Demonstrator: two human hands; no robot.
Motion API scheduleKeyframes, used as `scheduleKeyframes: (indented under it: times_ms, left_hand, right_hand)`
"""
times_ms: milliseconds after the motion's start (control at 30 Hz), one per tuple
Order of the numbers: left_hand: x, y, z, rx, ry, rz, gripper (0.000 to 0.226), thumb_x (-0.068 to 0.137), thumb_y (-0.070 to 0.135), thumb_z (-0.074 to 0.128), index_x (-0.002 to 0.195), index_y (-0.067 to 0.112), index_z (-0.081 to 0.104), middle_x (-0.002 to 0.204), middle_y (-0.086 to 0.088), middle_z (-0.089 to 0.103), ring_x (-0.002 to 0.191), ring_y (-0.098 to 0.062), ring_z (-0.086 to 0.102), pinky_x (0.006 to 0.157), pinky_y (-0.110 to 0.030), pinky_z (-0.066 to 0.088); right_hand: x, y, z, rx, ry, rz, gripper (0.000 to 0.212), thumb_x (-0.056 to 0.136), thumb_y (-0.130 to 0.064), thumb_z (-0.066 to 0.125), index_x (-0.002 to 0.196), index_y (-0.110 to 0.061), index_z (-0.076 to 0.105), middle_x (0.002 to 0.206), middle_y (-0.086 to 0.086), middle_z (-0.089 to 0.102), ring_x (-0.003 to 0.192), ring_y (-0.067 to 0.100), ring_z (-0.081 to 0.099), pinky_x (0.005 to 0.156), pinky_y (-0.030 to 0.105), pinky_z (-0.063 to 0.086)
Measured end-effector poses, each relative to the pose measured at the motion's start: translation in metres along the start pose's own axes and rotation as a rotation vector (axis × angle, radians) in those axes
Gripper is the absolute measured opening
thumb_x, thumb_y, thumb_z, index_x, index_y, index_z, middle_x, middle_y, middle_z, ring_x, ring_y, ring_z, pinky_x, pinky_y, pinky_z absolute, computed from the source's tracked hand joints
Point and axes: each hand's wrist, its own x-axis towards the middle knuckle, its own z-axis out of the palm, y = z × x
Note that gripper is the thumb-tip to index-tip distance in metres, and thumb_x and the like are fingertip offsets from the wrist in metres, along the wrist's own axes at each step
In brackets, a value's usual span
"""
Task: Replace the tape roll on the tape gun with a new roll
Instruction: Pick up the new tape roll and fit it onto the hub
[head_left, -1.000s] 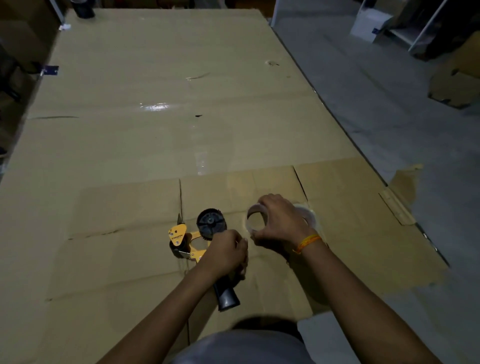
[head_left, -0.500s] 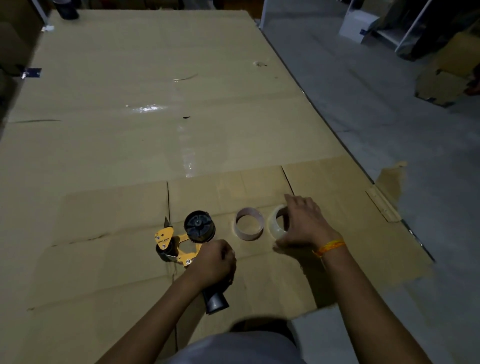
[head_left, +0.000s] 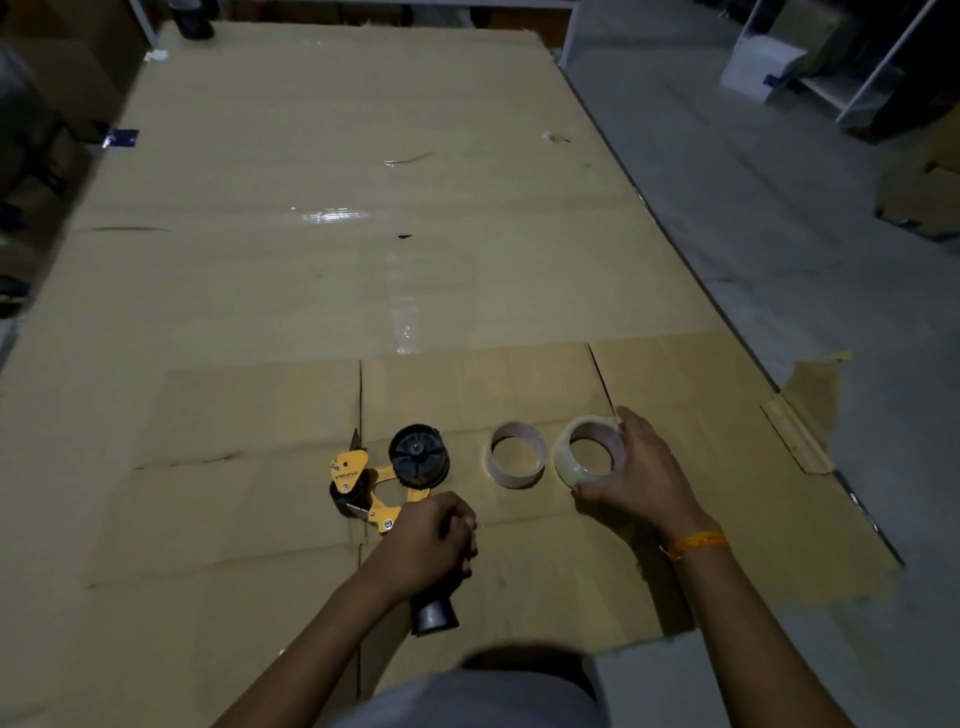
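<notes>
A yellow tape gun (head_left: 375, 486) lies flat on the cardboard, its bare black spool hub (head_left: 418, 456) facing up. My left hand (head_left: 431, 545) is shut on its black handle (head_left: 434, 613). Right of the hub stands an empty cardboard tape core (head_left: 517, 454), free of both hands. Further right is a fuller clear tape roll (head_left: 587, 457); my right hand (head_left: 641, 480) grips it by the rim, thumb at the near side and fingers over the far side.
Large cardboard sheets (head_left: 363, 234) cover the table. The table's right edge (head_left: 727, 322) drops to a grey floor, and a cardboard flap (head_left: 800, 436) overhangs it. A dark object (head_left: 195, 21) stands at the far left corner. White shelving (head_left: 810, 67) stands far right.
My right hand set the empty core down beside the hub, moved right and closed on the fuller roll. My left hand has kept hold of the handle.
</notes>
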Motion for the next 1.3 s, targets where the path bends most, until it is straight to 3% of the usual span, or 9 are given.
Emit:
scheduleKeyframes:
  times_ms: [133,267,400,500,600,700,867,1100,1300]
  left_hand:
    - [-0.007,-0.004,0.002,-0.056,0.023,0.012,0.02,0.107,0.007,0.048,0.102,0.007,0.068,0.085,-0.013,0.08,0.069,-0.027,0.079,0.069,-0.039,0.067]
    - [-0.017,-0.008,0.002,-0.139,0.037,0.006,0.021,0.108,0.008,0.048,0.103,0.006,0.068,0.086,-0.014,0.079,0.072,-0.03,0.079,0.072,-0.043,0.065]
    - [-0.027,-0.014,0.0,-0.239,0.056,-0.014,0.021,0.109,0.008,0.049,0.104,0.002,0.068,0.088,-0.02,0.077,0.074,-0.041,0.076,0.073,-0.05,0.065]
    - [-0.033,-0.018,-0.002,-0.301,0.073,-0.035,0.022,0.11,0.007,0.048,0.105,-0.002,0.067,0.089,-0.025,0.076,0.076,-0.047,0.074,0.069,-0.045,0.063]
    - [-0.039,-0.025,-0.005,-0.324,0.107,-0.041,0.021,0.11,0.009,0.049,0.105,-0.002,0.066,0.087,-0.022,0.077,0.065,-0.033,0.074,0.062,-0.03,0.057]
    - [-0.046,-0.032,-0.009,-0.326,0.133,-0.052,0.02,0.11,0.011,0.05,0.105,0.001,0.067,0.087,-0.019,0.078,0.063,-0.02,0.072,0.063,-0.03,0.055]
    - [-0.056,-0.042,-0.013,-0.317,0.18,-0.069,0.018,0.11,0.01,0.052,0.105,0.004,0.068,0.087,-0.015,0.08,0.06,-0.019,0.072,0.061,-0.033,0.056]
    - [-0.058,-0.05,-0.011,-0.332,0.209,-0.078,0.015,0.109,0.013,0.055,0.106,0.012,0.07,0.082,-0.011,0.079,0.059,-0.016,0.071,0.062,-0.035,0.057]
    - [-0.055,-0.055,-0.011,-0.368,0.193,-0.052,0.008,0.1,0.006,0.068,0.1,0.014,0.069,0.08,-0.022,0.074,0.055,-0.014,0.069,0.06,-0.035,0.056]
  right_hand:
    - [0.001,-0.012,0.0,0.074,0.098,-0.06,0.128,0.059,-0.048,0.098,0.164,-0.018,0.032,0.154,0.007,0.052,0.139,0.03,0.053,0.106,0.044,0.054]
    - [0.002,-0.036,0.002,0.106,0.207,-0.173,0.122,0.059,-0.06,0.095,0.158,-0.018,0.038,0.144,0.004,0.054,0.13,0.025,0.056,0.1,0.043,0.058]
    - [0.002,-0.076,0.016,0.146,0.225,-0.34,0.105,0.061,-0.062,0.086,0.148,-0.019,0.048,0.131,0.001,0.054,0.118,0.02,0.056,0.093,0.038,0.058]
    - [-0.001,-0.11,0.039,0.155,0.192,-0.436,0.105,0.062,-0.062,0.084,0.15,-0.016,0.048,0.131,0.002,0.053,0.118,0.02,0.055,0.092,0.033,0.056]
    - [-0.008,-0.137,0.065,0.131,0.147,-0.489,0.11,0.064,-0.066,0.084,0.153,-0.016,0.044,0.137,0.002,0.052,0.121,0.017,0.054,0.091,0.028,0.054]
    - [-0.011,-0.15,0.085,0.128,0.091,-0.514,0.11,0.065,-0.06,0.089,0.154,-0.016,0.043,0.137,0.002,0.05,0.124,0.02,0.054,0.093,0.032,0.056]
    - [-0.013,-0.153,0.102,0.061,0.051,-0.51,0.109,0.061,-0.061,0.085,0.151,-0.015,0.045,0.132,0.002,0.05,0.123,0.023,0.054,0.092,0.04,0.058]
    - [-0.009,-0.152,0.11,-0.048,0.051,-0.502,0.108,0.063,-0.062,0.086,0.151,-0.013,0.046,0.133,0.007,0.051,0.124,0.025,0.051,0.094,0.04,0.058]
    - [-0.008,-0.154,0.117,-0.069,0.074,-0.465,0.101,0.065,-0.064,0.084,0.145,-0.014,0.049,0.127,0.004,0.053,0.119,0.023,0.052,0.091,0.036,0.056]
